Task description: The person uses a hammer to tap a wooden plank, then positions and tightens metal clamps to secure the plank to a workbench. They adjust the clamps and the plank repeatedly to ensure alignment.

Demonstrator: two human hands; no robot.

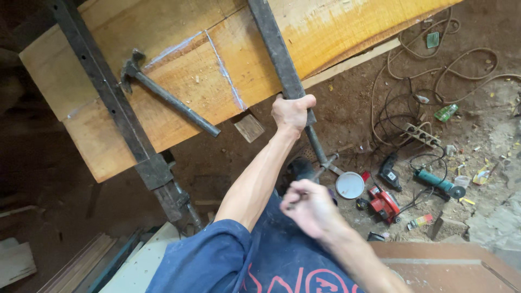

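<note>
Currently the left hand (292, 112) grips the dark bar clamp (279, 54) lying across the wooden slab (179, 70), at the slab's near edge. Right hand (312, 209) is closed on the clamp's screw handle (325, 163) below, motion-blurred. Hammer (163, 95) rests on the slab, left of the hands. Power tools (404, 187) litter the floor.
</note>
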